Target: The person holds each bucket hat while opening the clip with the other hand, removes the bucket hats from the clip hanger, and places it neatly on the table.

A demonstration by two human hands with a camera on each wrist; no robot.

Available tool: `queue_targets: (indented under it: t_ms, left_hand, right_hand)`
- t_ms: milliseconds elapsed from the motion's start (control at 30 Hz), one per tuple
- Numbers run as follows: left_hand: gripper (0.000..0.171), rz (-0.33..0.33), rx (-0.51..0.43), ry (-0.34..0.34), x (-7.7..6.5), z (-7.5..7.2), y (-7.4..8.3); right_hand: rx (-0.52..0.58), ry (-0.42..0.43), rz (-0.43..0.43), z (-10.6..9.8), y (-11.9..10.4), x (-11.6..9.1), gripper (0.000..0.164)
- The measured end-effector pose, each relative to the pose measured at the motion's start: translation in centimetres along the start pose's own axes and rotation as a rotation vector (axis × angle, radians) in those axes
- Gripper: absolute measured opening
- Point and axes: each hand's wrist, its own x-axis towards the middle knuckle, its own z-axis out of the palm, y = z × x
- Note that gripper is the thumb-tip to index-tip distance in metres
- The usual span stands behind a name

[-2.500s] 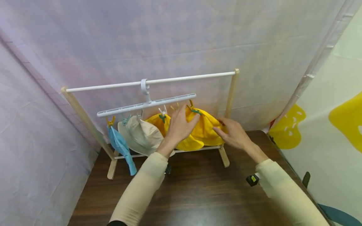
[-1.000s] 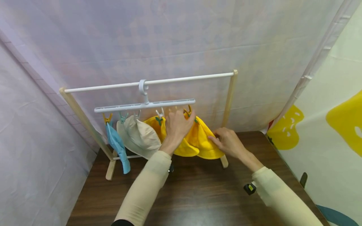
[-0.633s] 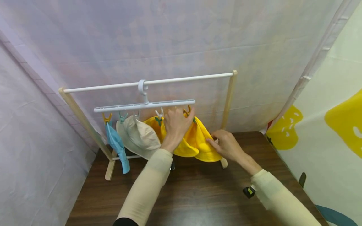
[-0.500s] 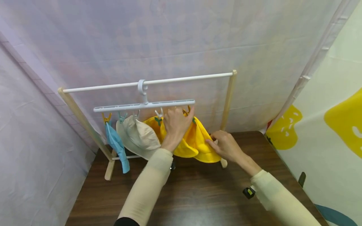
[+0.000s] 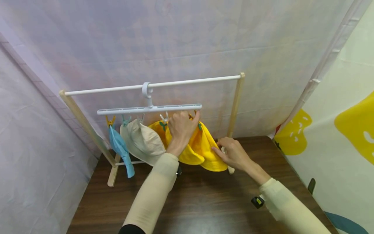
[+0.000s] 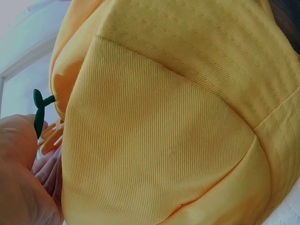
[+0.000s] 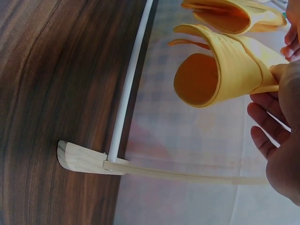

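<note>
Being pinched at its edge by the right grip [image 5: 233,152], a floppy yellow cloth bucket hat with a green sprout [image 5: 210,148] is held between the two hands. The right thumb is laid on the fabric, while some of the other fingers are spread loosely beside it. By the left grip [image 5: 181,128], up and to the left, an orange plastic clothespin [image 6: 52,137] is squeezed between thumb and fingers; whether the hat is caught in its jaws cannot be told.

Just above the left grip, the bar of a pale grey plastic hanger [image 5: 128,110] is seen. Left of this grip, a second yellow cloth hat [image 5: 159,126] is partly covered by the hand; farther left, a cream cloth bucket hat [image 5: 143,143] and a narrow, folded light blue cloth hat [image 5: 119,149] are hung.

Behind the right grip, a pale wooden upright [image 5: 236,107] is stood, its top raised well above the hand. Below both grips, open room is left over the dark brown wooden tabletop [image 5: 216,201], whose right edge is set well to the right.
</note>
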Motion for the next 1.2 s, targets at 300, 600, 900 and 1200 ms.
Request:
queue_targets:
  t_ms: [300,600,900,1200]
  left_hand:
    - [0.062,0.014,-0.058,0.040,0.0,3.7,-1.8]
    - [0.060,0.042,-0.037,0.042,-0.1,1.8,-0.9]
    - [0.059,0.029,-0.034,-0.054,-0.3,-0.4,0.1]
    - [0.056,0.045,-0.110,0.009,-0.4,2.2,-1.3]
  right_hand:
    - [0.010,0.012,-0.017,-0.2,0.0,0.0,0.016]
    - [-0.020,0.070,-0.043,-0.2,0.4,-0.2,0.017]
    - [-0.045,0.126,-0.086,-0.3,0.4,-0.3,0.020]
    - [-0.038,0.117,-0.065,-0.8,0.2,-0.2,0.013]
